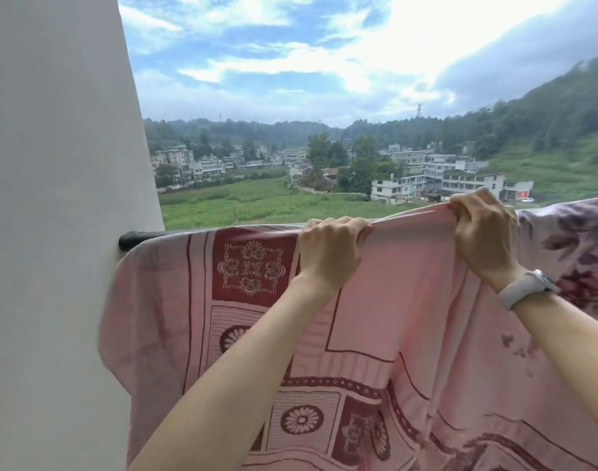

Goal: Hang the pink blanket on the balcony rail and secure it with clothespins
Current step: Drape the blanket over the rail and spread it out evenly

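Observation:
The pink blanket (202, 321), patterned with dark red squares and flowers, drapes over the dark balcony rail (144, 236), whose left end shows by the wall. My left hand (331, 248) grips the blanket's top fold at the rail. My right hand (484, 232), with a pale watch on the wrist, grips the same fold a little higher and to the right, lifting the cloth above the rail line. No clothespins are visible.
A white wall (59, 198) stands close on the left, where the rail ends. A second cloth with purple flowers (576, 253) hangs on the rail at the right. Beyond the rail lie fields, houses and hills far below.

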### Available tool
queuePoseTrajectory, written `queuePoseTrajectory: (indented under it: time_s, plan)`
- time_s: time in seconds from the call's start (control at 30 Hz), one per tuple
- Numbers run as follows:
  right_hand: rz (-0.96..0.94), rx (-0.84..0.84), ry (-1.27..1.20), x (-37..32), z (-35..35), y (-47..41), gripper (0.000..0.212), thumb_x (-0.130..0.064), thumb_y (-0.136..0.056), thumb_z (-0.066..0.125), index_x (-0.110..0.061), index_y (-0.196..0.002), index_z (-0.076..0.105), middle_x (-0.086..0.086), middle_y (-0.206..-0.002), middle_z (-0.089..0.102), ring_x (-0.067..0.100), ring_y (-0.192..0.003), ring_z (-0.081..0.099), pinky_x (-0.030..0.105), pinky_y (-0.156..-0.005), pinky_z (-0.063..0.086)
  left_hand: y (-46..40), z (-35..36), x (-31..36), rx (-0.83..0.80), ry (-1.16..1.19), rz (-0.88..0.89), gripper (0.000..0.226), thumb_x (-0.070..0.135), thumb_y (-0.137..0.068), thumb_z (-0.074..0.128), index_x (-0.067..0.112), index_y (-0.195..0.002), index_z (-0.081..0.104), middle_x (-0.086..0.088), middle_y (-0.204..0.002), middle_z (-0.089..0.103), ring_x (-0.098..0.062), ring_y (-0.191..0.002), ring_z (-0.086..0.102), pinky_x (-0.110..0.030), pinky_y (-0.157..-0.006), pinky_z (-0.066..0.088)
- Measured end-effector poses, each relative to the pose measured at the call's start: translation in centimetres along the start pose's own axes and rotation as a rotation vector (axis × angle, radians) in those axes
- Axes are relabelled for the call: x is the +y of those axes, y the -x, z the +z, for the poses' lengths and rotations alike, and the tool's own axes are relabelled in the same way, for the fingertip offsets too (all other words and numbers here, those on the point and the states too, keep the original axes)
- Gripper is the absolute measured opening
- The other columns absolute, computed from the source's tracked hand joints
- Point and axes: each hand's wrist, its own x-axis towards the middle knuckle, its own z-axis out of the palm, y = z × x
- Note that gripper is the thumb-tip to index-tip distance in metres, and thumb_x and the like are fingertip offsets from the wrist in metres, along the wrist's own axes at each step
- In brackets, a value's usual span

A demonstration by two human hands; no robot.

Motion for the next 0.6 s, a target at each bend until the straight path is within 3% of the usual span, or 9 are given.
queuePoseTrajectory:
  time_s: [0.27, 0.4, 0.5, 0.6]
  plan:
    - [0.077, 0.031, 0.021, 8.5, -3.3, -1.8, 0.017, -0.01, -0.087, 0.049, -0.006, -0.084, 0.065, 0.017, -0.083, 0.064, 0.034, -0.077, 0.059, 0.04, -0.068, 0.044, -5.0, 6.5, 10.3, -0.043, 0.118, -0.024, 0.031, 0.03, -0.095, 0.039, 0.014, -0.096, 0.066, -0.011, -0.074, 0.071, -0.027, -0.067, 0.064, -0.028, -0.057, 0.042]
    - [0.175, 0.051, 0.007, 11.6, -4.5, -2.8, 0.017, -0.01, -0.089, 0.051, -0.006, -0.091, 0.067, 0.016, -0.091, 0.067, 0.035, -0.08, 0.061, 0.032, -0.067, 0.043, -6.7, 8.7, 13.4, -0.062, 0.133, -0.024, 0.036, 0.034, -0.096, 0.035, 0.013, -0.094, 0.064, -0.013, -0.075, 0.071, -0.03, -0.069, 0.064, -0.034, -0.06, 0.048]
    - [0.261, -0.082, 0.003, 12.5, -5.6, -4.2, 0.019, -0.013, -0.089, 0.052, -0.008, -0.095, 0.069, 0.016, -0.1, 0.069, 0.035, -0.091, 0.061, 0.036, -0.078, 0.048, -7.1, 9.2, 13.8, -0.074, 0.146, -0.011, 0.036, 0.034, -0.095, 0.035, 0.012, -0.093, 0.064, -0.013, -0.078, 0.071, -0.032, -0.07, 0.064, -0.035, -0.06, 0.049]
    - [0.228, -0.125, -0.103, 10.4, -6.3, -4.4, 0.023, -0.011, -0.09, 0.049, -0.007, -0.106, 0.066, 0.012, -0.11, 0.066, 0.023, -0.096, 0.059, 0.019, -0.077, 0.042, -6.5, 7.6, 12.8, -0.095, 0.244, 0.017, 0.028, 0.029, -0.093, 0.043, 0.013, -0.104, 0.063, -0.012, -0.097, 0.07, -0.029, -0.086, 0.064, -0.039, -0.075, 0.051]
